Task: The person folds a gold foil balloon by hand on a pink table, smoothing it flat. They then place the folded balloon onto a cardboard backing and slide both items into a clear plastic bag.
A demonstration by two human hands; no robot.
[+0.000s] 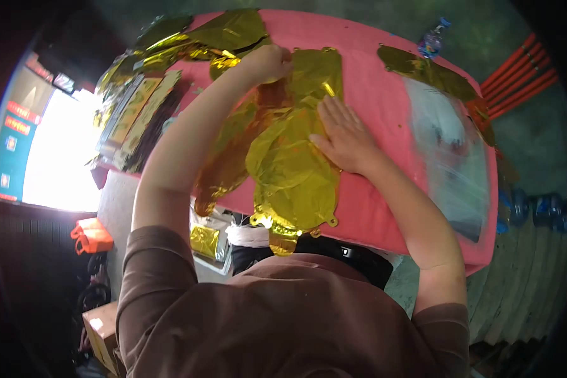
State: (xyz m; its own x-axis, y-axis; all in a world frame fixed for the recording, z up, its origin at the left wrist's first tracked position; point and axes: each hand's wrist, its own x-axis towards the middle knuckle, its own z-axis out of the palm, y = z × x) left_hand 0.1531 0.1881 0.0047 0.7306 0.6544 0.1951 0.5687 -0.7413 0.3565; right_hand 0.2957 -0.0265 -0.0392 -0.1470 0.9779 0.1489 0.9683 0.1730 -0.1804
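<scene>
A flat gold foil balloon [296, 167] lies on the pink-covered table in front of me, with small holed tabs at its near end. Pressed flat on its right side is my right hand [346, 135], fingers stretched out. My left hand [268, 64] is closed over the foil farther up; whatever is between its fingers is hidden. Under and left of the balloon, more orange-gold foil [223, 160] shows, its near end reaching the table edge.
Further gold foil [230, 31] is heaped at the far left, near stacked flat packages [145, 116]. Clear plastic bags [450, 157] lie on the right of the pink table [378, 201]. A bottle [432, 41] stands at the far edge, beside another foil piece [431, 72].
</scene>
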